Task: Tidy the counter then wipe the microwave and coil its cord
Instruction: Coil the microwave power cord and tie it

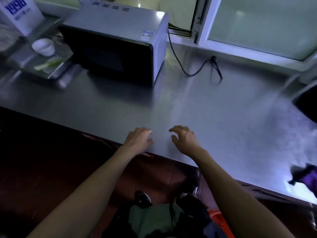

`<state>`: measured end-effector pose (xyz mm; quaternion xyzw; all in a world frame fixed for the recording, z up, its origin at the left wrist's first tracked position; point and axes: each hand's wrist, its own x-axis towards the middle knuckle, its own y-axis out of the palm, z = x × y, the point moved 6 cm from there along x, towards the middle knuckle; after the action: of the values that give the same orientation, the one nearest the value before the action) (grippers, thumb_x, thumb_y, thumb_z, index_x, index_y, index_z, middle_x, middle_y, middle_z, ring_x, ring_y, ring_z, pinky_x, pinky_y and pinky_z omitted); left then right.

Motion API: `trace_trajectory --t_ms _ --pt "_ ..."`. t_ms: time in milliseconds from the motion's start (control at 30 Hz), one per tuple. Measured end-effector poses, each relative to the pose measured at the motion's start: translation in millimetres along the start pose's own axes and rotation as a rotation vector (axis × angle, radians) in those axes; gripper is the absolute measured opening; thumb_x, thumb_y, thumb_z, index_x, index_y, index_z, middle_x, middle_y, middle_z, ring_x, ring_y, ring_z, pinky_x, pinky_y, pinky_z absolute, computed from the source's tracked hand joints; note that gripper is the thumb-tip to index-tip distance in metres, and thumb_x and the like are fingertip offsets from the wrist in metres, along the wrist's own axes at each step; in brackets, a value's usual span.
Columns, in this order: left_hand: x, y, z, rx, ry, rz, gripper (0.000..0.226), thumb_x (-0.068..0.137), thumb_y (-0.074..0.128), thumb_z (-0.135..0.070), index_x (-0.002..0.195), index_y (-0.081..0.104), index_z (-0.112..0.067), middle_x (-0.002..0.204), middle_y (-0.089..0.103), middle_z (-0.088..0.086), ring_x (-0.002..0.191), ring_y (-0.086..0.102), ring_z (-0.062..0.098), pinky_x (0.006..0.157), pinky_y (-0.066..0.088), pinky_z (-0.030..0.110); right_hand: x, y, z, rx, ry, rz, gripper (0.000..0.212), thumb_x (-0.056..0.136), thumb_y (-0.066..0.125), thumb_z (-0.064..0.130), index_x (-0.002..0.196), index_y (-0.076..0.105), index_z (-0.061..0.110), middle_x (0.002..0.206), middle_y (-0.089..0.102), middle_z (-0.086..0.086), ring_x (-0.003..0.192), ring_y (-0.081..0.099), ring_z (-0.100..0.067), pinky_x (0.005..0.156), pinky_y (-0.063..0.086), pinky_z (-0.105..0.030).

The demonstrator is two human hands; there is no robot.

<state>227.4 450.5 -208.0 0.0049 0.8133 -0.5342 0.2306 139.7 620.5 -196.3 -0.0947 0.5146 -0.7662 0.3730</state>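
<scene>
Far left: a white box with blue print [18,13] is standing on a metal tray [56,73], with a small white cup [43,46] and some green scraps [48,64] lying on the same tray. Just right of it the microwave [116,48] is sitting at the back of the steel counter [214,121], dark door facing the camera, closed. Its black cord [181,66] is running loose from the rear right corner across the counter, ending in a plug [214,57] lying near the window frame [200,31]. Centre, near edge: left hand [139,139] is hovering over or resting on the counter, fingers loosely curled, gripping nothing. Right hand [184,137] is sitting just beside it, apart, fingers spread and bent, also gripping nothing. Far right: a purple cloth [307,176] is lying crumpled by the counter's front edge.
</scene>
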Motion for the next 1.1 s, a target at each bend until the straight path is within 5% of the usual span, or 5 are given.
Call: trace_trajectory --t_ms 467,1100 --pt "31.3 -1.1 0.1 -0.05 0.072 0.022 0.04 0.097 0.049 -0.034 0.135 0.054 -0.022 0.141 0.052 0.001 0.128 0.046 0.024 0.103 0.039 0.041 19.5 5.6 -3.4 -0.01 0.058 0.033 0.036 0.098 0.052 0.019 0.133 0.06 0.022 0.143 0.054 0.0 0.128 0.048 -0.028 0.103 0.042 -0.045" --pt "204.2 -55.9 -80.5 -0.005 0.137 -0.003 0.041 0.095 0.055 -0.036 0.134 0.057 -0.024 0.138 0.057 0.002 0.126 0.052 0.027 0.103 0.045 0.041 127.1 -87.9 -138.7 0.159 0.202 -0.073 0.04 0.098 0.052 0.015 0.138 0.056 0.015 0.146 0.051 -0.006 0.132 0.046 -0.031 0.107 0.04 -0.049"
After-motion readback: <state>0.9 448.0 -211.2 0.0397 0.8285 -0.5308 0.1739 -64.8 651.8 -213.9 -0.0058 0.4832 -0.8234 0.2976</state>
